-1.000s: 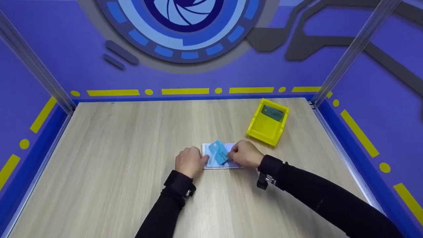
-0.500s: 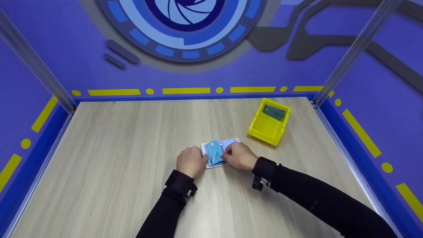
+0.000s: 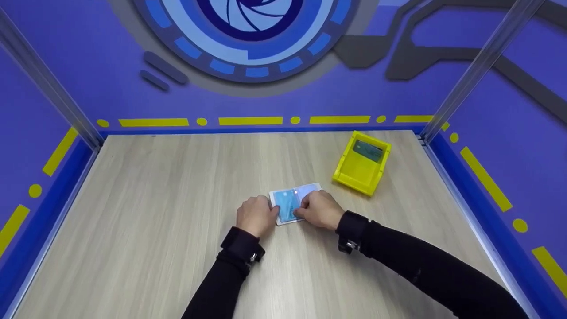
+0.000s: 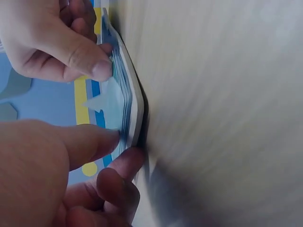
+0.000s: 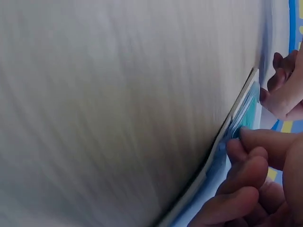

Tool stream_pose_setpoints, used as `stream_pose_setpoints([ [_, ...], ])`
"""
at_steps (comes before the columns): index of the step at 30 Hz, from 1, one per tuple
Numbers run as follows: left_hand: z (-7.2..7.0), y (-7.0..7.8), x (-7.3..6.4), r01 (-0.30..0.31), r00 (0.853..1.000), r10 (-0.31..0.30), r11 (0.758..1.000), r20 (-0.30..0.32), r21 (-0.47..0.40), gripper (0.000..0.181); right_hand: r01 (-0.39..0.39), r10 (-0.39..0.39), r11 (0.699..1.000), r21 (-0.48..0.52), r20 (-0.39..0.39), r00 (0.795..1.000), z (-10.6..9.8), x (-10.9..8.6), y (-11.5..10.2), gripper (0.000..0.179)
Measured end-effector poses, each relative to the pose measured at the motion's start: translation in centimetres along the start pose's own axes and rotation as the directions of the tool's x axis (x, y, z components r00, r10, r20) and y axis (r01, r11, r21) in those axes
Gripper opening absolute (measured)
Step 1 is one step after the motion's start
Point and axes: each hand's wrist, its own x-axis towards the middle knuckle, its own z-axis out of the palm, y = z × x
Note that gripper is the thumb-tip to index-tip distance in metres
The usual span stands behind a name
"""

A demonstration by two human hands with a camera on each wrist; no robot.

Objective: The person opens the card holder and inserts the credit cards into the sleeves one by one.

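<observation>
An opened card holder with white edges and clear sleeves lies on the table between my hands. A light blue card covers its left half, nearly flat and in line with the sleeve. My left hand pinches the holder's left edge, thumb on top and a finger underneath, as the left wrist view shows. With thumb and forefinger, my right hand pinches the card's right edge near the holder's middle fold. Several clear sleeve layers stack up in the left wrist view. The right fingers hide part of the holder's right half.
A yellow bin stands behind and to the right of my right hand, with a dark green card at its far end. The wooden table is bounded by blue panels at the back and sides.
The blue card has turned from a slant to nearly flat and lined up with the holder's left half. My right hand moved left with it; the holder's right side swung slightly away from me.
</observation>
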Motion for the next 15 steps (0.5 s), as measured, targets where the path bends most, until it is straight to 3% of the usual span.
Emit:
stream_pose_setpoints([
  [5, -0.4, 0.0, 0.2, 0.010, 1.000, -0.010, 1.000, -0.011, -0.016, 0.050, -0.025, 0.026, 1.000, 0.019, -0.050, 0.998, -4.1, 0.1, 0.0, 0.024],
  [9, -0.5, -0.1, 0.2, 0.018, 1.000, -0.019, 1.000, -0.009, -0.018, 0.050, -0.096, 0.099, 0.994, 0.047, -0.075, 0.992, -7.2, 0.5, 0.5, 0.031],
  [12, -0.3, -0.1, 0.2, 0.027, 1.000, -0.027, 0.999, -0.002, -0.017, 0.050, -0.161, 0.162, 0.987, 0.014, -0.052, 0.985, -7.9, 0.7, 1.4, 0.034],
  [15, -0.1, 0.0, 0.1, 0.031, 1.000, -0.031, 0.999, 0.006, -0.021, 0.049, -0.212, 0.213, 0.975, -0.069, -0.006, 0.977, -7.4, 0.8, 2.5, 0.039],
])
